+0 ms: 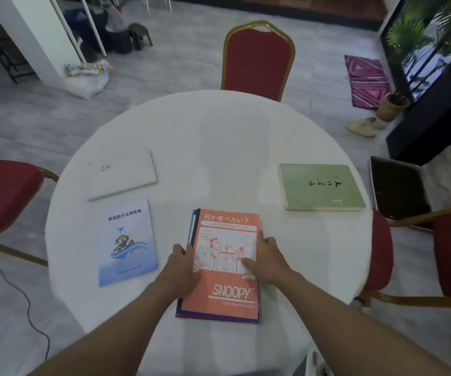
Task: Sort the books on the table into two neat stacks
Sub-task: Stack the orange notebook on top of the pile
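Your left hand (183, 270) and right hand (266, 260) press flat, fingers spread, on opposite edges of the orange Snoopy book (225, 263), which tops a small stack at the near worktop (219, 147) edge. Neither grip clamps it. Left lies the blue booklet (126, 242); farther, the white book (121, 175) and green book (321, 187).

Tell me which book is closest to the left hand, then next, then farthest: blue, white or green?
From the left hand:
1. Blue book, just left of it.
2. White book, farther back on the left.
3. Green book, across the table on the right.
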`<action>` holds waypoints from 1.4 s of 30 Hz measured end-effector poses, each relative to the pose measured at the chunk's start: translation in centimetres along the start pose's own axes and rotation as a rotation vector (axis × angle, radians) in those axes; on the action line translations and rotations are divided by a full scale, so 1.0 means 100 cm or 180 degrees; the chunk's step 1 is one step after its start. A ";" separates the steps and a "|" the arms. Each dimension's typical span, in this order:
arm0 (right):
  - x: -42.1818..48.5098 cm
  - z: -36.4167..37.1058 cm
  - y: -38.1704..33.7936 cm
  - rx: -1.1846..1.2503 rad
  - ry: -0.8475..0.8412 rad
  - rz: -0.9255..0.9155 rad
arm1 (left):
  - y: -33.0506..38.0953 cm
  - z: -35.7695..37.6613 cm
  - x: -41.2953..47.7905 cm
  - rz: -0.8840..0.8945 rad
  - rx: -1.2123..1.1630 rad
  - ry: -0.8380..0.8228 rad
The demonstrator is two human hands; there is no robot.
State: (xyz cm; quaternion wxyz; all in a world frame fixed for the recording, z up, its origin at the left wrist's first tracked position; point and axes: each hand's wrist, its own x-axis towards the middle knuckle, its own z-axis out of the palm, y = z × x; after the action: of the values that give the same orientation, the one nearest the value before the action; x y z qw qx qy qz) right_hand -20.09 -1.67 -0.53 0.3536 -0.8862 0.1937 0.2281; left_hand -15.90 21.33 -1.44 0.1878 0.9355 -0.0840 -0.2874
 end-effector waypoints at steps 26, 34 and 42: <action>0.008 0.002 -0.001 -0.0063 -0.0036 0.0253 | 0.004 0.007 0.008 -0.0153 -0.0345 0.0123; 0.007 0.001 -0.004 0.0134 -0.0092 0.0276 | 0.001 0.004 0.010 -0.0157 -0.0378 0.0078; 0.008 0.003 -0.006 0.0340 0.0007 0.0410 | 0.001 0.003 0.011 -0.0183 -0.0371 0.0094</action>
State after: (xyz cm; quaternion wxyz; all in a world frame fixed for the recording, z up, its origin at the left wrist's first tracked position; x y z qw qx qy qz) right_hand -19.23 -1.20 -0.85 0.3847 -0.8520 0.2626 0.2388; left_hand -15.19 20.86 -2.18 0.2349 0.9291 -0.0375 -0.2833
